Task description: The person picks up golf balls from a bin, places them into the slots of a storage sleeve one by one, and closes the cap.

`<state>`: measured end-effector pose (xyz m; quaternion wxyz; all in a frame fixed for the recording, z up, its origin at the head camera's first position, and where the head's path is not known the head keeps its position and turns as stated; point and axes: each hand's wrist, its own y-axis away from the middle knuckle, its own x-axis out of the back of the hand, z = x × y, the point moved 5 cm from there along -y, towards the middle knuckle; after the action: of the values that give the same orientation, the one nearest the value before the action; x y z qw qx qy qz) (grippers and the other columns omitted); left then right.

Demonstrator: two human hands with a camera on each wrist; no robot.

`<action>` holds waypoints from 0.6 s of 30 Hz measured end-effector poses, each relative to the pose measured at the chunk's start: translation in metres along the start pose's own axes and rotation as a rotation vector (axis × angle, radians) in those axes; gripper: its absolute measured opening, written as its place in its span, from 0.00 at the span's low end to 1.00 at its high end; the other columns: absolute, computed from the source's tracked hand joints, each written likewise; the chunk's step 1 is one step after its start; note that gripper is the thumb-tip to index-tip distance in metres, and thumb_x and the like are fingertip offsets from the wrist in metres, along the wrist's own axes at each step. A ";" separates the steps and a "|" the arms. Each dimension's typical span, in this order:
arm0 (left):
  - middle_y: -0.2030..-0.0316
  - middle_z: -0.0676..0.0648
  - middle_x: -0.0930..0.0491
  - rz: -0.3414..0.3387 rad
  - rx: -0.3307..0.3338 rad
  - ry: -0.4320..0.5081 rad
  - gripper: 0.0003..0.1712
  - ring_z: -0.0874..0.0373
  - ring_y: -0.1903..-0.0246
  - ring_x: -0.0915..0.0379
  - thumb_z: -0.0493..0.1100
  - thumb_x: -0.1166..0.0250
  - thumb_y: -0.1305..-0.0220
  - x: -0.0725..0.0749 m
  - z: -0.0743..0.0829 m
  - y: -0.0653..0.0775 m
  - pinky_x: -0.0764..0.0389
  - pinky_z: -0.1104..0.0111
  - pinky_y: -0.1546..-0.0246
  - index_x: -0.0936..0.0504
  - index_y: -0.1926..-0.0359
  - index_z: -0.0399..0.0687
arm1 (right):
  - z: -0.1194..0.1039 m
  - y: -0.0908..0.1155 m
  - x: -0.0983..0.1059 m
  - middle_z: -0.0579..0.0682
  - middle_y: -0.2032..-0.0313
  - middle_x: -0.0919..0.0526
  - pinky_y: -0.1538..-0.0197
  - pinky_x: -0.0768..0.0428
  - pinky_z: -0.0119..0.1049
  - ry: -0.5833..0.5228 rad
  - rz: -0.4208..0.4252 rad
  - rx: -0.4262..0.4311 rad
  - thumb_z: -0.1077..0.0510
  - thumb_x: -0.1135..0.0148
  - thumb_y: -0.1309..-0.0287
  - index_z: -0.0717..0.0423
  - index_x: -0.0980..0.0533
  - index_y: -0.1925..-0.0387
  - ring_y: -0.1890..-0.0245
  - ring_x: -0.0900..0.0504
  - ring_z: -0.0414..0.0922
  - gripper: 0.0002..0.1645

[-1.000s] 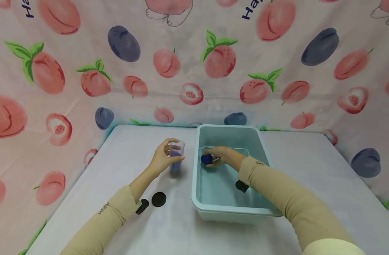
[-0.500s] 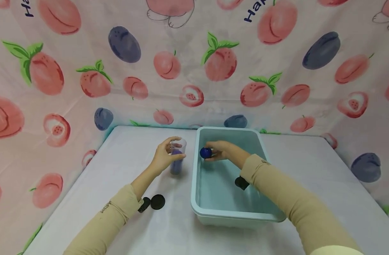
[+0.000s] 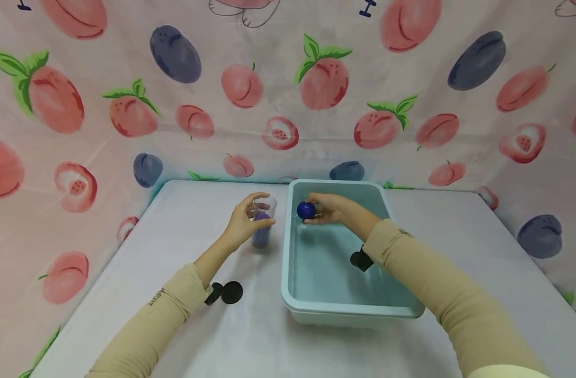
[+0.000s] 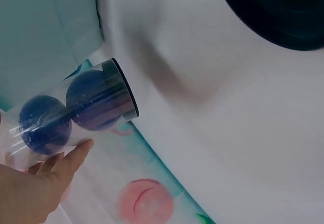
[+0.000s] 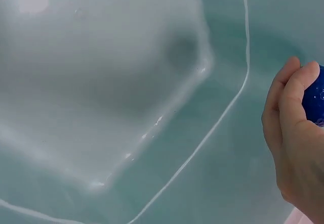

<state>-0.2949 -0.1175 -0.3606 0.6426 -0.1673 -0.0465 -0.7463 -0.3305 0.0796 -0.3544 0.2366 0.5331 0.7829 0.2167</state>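
Observation:
My left hand [image 3: 245,224] grips a clear plastic tube [image 3: 261,240] around its upper part, left of the pale blue-green bin [image 3: 344,307]. In the left wrist view, two dark blue balls [image 4: 44,124] sit end to end inside the tube, which has a black-rimmed base. Over the far left part of the bin, my right hand [image 3: 337,209] pinches a shiny blue ball [image 3: 306,210] between thumb and fingers. Only part of that ball shows at the edge of the right wrist view, beside the fingers [image 5: 291,100].
A round black lid [image 3: 232,292] lies on the white table [image 3: 250,341] near my left cuff. Small black devices [image 3: 362,260] sit at both cuffs. The bin's walls rise around its pale floor. A fruit-print cloth [image 3: 278,79] hangs behind the table.
My right hand has lifted the blue ball from low in the bin up toward its far left rim. The left hand keeps its grip on the tube, nearly in place.

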 end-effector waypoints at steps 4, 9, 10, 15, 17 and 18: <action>0.48 0.31 0.24 -0.001 -0.012 -0.007 0.33 0.38 0.49 0.27 0.33 0.30 0.48 -0.001 0.002 -0.005 0.30 0.49 0.41 0.30 0.40 0.44 | -0.004 0.003 0.002 0.66 0.32 0.46 0.65 0.17 0.28 -0.013 -0.001 0.005 0.58 0.57 0.34 0.61 0.54 0.30 0.39 0.34 0.56 0.35; 0.48 0.31 0.23 -0.003 -0.027 -0.012 0.34 0.38 0.49 0.26 0.33 0.30 0.49 -0.001 0.006 -0.008 0.29 0.49 0.42 0.30 0.40 0.42 | -0.010 0.003 0.005 0.66 0.31 0.47 0.66 0.18 0.26 -0.016 -0.014 0.027 0.57 0.59 0.32 0.60 0.55 0.29 0.42 0.32 0.56 0.34; 0.48 0.30 0.24 -0.004 -0.030 -0.011 0.34 0.38 0.49 0.26 0.32 0.30 0.49 -0.001 0.006 -0.009 0.29 0.49 0.42 0.30 0.39 0.41 | -0.012 0.004 0.004 0.66 0.32 0.47 0.66 0.18 0.26 -0.019 -0.015 0.034 0.57 0.60 0.32 0.60 0.55 0.29 0.43 0.32 0.56 0.34; 0.48 0.32 0.23 0.005 -0.017 -0.002 0.34 0.38 0.48 0.26 0.31 0.30 0.49 -0.004 0.006 -0.008 0.28 0.51 0.43 0.29 0.40 0.42 | -0.017 0.009 0.000 0.66 0.32 0.47 0.68 0.19 0.26 -0.039 -0.039 0.049 0.57 0.59 0.32 0.59 0.55 0.29 0.46 0.31 0.55 0.34; 0.48 0.32 0.23 0.004 -0.009 0.011 0.34 0.38 0.47 0.27 0.32 0.30 0.49 -0.006 0.005 -0.008 0.28 0.51 0.43 0.29 0.40 0.42 | -0.018 0.011 -0.001 0.66 0.32 0.46 0.68 0.18 0.26 -0.043 -0.044 0.056 0.57 0.59 0.31 0.59 0.54 0.29 0.46 0.32 0.54 0.34; 0.48 0.32 0.23 -0.002 -0.006 0.018 0.34 0.38 0.46 0.27 0.32 0.29 0.49 -0.008 0.004 -0.009 0.28 0.51 0.42 0.29 0.40 0.42 | -0.019 0.013 -0.001 0.65 0.32 0.46 0.67 0.19 0.26 -0.042 -0.047 0.060 0.57 0.59 0.31 0.59 0.53 0.29 0.45 0.32 0.54 0.33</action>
<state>-0.3015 -0.1077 -0.3578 0.6418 -0.1625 -0.0386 -0.7484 -0.3321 0.0810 -0.3316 0.2417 0.5260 0.7961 0.1764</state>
